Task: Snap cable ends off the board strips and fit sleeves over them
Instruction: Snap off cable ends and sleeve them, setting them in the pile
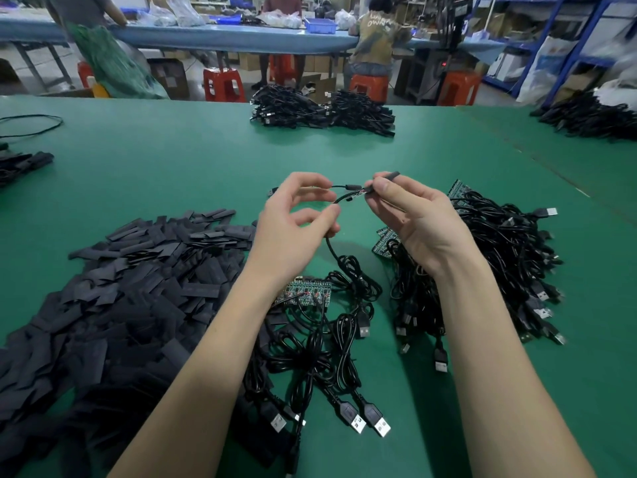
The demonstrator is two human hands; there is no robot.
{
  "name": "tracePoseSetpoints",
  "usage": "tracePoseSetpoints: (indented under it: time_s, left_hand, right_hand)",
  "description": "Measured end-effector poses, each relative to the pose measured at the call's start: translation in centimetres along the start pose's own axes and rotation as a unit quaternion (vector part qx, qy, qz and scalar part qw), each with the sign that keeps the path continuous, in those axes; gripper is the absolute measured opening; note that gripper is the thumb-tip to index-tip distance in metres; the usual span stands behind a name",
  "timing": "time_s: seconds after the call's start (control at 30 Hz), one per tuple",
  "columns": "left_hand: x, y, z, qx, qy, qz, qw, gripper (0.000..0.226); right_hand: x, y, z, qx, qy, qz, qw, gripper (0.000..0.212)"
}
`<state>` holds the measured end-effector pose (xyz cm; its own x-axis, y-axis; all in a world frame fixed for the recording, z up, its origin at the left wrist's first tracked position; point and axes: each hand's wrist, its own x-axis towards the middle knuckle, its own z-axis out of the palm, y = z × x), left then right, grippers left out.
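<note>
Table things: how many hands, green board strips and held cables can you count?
Hands: 2
Green board strips: 3
Held cable: 1
Total: 6

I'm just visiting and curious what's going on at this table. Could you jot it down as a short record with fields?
Surface: green table
Left hand: pinches the black cable
Right hand: pinches a black sleeve at the cable's end
Left of arms: pile of flat black sleeves
Between arms: board strip with cables attached
Right of arms: cable heap
Far edge: cable bundles
</note>
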<state>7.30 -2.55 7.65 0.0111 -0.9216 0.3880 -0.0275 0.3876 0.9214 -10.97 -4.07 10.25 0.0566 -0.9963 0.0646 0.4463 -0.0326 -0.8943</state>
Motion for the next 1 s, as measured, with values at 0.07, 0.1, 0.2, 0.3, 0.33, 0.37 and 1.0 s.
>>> tracePoseSetpoints:
  time_s: [0.07,0.1,0.2,0.3,0.33,0.37,1.0]
  left_hand:
    - [-0.1,0.1,0.0,0.022,-0.002,0.027,0.999,0.015]
    - [-0.2,0.1,0.0,0.029,-0.002,0.035,0.999,0.013]
    - [-0.1,-0.3,0.0,0.038,0.001,0.054,0.998,0.009]
    - [-0.1,-0.6,-0.1,0.044,-0.004,0.073,0.996,0.009]
    - [-0.1,-0.8,-0.1,0.043,-0.005,0.073,0.996,0.008]
    - [-0.1,-0.8,-0.2,0.040,-0.006,0.071,0.997,0.008]
    - [-0.3,-1.0,-0.3,0.049,-0.008,0.071,0.996,0.007]
  right_hand:
    - [-0.1,0.1,0.1,0.001,-0.023,0.010,1.000,0.018]
    - [-0.1,0.2,0.1,0.001,-0.031,0.012,0.999,0.020]
    - [-0.1,0.3,0.0,0.015,-0.046,0.017,0.999,0.025]
    - [-0.1,0.3,-0.3,0.026,-0.053,0.026,0.998,0.022]
    - [-0.1,0.3,-0.3,0.025,-0.053,0.028,0.998,0.021]
    - [-0.1,0.4,-0.3,0.023,-0.052,0.031,0.998,0.019]
    - [-0.3,0.7,-0.3,-0.040,-0.072,0.031,0.996,0.017]
